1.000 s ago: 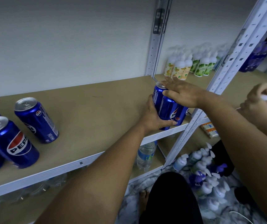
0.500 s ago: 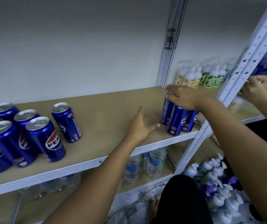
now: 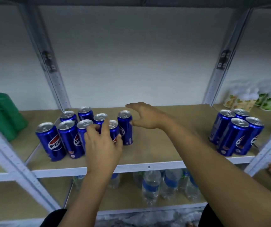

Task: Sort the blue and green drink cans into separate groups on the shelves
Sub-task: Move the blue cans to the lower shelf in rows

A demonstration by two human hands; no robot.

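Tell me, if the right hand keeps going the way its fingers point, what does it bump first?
Probably the rightmost can of the left bunch: the open right hand points left at it, thumb nearly touching. Depth is unclear.

Both forearms bare, no watch or rings; dark clothing shows at the bottom edge

Head cam, close up, looks fwd and down at shelf.
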